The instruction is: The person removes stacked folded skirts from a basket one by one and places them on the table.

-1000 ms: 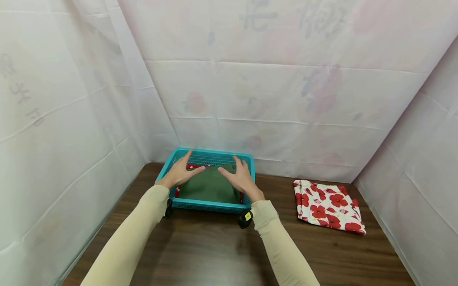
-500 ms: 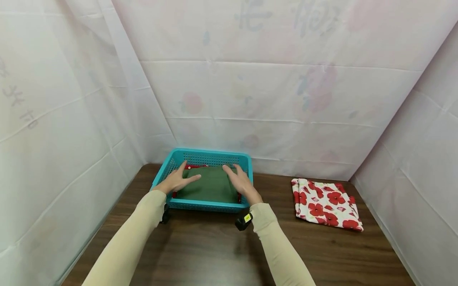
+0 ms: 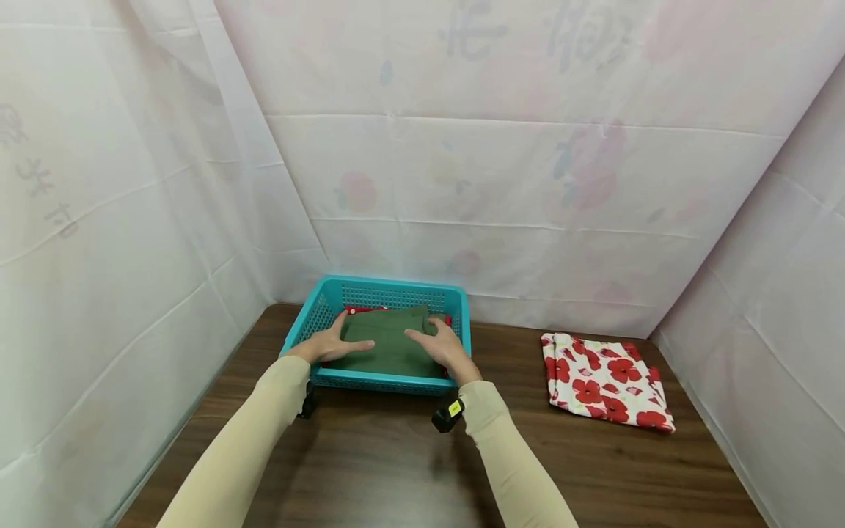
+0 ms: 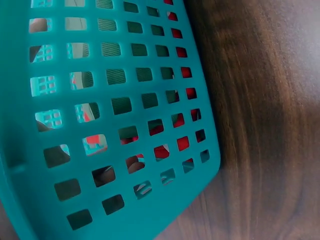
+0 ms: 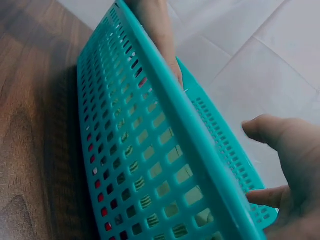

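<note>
Folded green cloth (image 3: 389, 341) lies inside a turquoise basket (image 3: 383, 378), over red fabric that peeks out at its edges. The left hand (image 3: 328, 343) is at the cloth's left side, thumb and fingers spread apart. At the cloth's right side is the right hand (image 3: 445, 346), its thumb over the green surface and its fingers slightly bent. Whether either hand presses the cloth cannot be told. Through the holes of the basket wall (image 4: 142, 117) in the left wrist view, green and red show. The right wrist view has the right hand (image 5: 295, 160) beside the basket rim, thumb and a finger apart.
A folded white cloth with red flowers (image 3: 604, 381) lies on the brown wooden table (image 3: 370, 455), right of the basket. White sheets (image 3: 422, 169) hang behind and at both sides of the table. The basket stands close to the back sheet.
Both hands have moved lower into the basket, beside the green cloth. The cloth's back right corner looks shifted and more folded. The flowered cloth has stayed in place.
</note>
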Demonstrator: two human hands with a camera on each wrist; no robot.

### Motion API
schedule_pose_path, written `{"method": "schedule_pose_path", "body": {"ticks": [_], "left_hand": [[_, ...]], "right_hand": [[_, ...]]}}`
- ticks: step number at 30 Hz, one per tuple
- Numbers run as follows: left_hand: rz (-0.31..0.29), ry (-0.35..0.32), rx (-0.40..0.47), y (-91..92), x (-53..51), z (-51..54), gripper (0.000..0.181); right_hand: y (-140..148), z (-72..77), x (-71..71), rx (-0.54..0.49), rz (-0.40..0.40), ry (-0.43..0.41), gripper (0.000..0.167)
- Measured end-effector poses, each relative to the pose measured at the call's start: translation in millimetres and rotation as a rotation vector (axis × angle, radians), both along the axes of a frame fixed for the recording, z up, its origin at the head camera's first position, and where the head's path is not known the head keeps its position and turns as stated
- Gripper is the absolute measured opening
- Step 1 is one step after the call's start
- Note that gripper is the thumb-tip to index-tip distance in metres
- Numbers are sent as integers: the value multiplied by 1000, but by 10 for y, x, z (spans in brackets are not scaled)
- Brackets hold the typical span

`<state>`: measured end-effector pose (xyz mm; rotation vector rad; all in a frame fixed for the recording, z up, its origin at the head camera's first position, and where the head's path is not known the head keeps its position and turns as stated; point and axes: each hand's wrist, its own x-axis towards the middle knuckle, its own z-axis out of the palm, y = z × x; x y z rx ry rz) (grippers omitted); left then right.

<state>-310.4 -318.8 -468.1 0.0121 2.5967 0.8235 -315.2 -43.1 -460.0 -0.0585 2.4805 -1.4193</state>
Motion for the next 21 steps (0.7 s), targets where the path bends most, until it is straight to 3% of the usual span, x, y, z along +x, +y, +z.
{"method": "schedule_pose_path", "body": {"ticks": [6,14,21], "left_hand": [[-26,14,28,-7,4,-5,118],[-55,27,54,-35,-15,-32,106],[-132,41,104,-81,-45,-57,99]], "right_hand": [[-11,-27,9,28,13,-18,74],[-10,-58,5,-32,86,-34,58],[-16,-84,9,-70,124,-4,53]]}}
